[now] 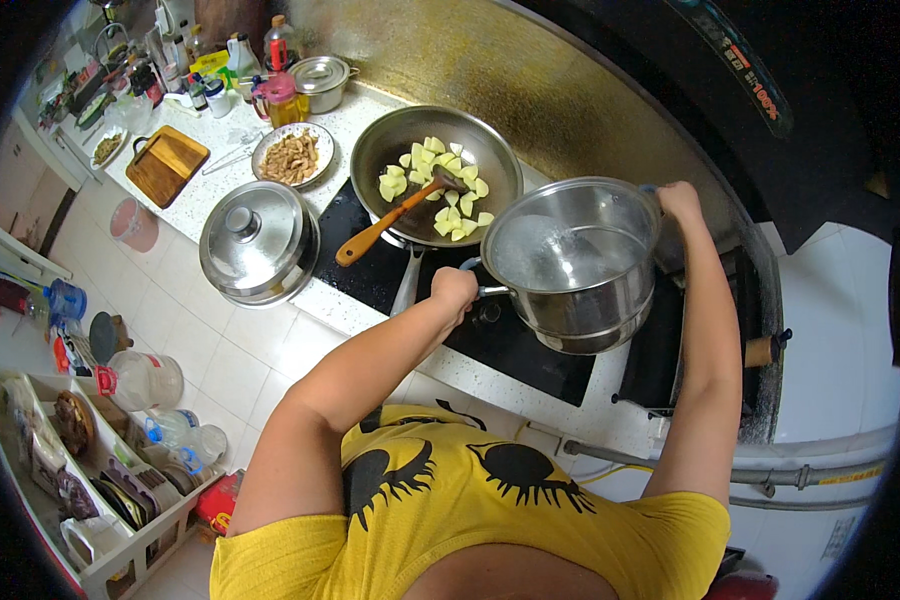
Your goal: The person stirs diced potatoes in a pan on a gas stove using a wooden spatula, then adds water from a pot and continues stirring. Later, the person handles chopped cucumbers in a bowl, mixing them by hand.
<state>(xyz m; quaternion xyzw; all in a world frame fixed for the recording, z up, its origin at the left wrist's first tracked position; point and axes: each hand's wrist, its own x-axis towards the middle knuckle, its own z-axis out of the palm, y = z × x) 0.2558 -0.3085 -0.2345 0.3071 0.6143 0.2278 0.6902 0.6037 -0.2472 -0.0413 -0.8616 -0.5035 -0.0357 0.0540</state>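
Both my hands grip a large stainless steel pot (581, 319) by its opposite side handles. My left hand (455, 290) is closed around the near-left handle, and my right hand (679, 201) around the far-right one. The pot is over the right part of the black cooktop (525, 367); whether its base touches the glass I cannot tell. Its inside looks shiny and partly cloudy, perhaps with water. Just left of it, a wok (371, 169) on the cooktop contains pale yellow chunks, apparently potato (435, 154). A wooden-handled spatula (379, 231) rests across the wok's near rim.
A domed steel lid (251, 244) sits at the counter's front edge. Behind it stand a plate of sliced meat (292, 156), a wooden cutting board (166, 165), an oil jug (283, 105) and a small lidded pot (321, 81). The wok handle (409, 281) points towards me.
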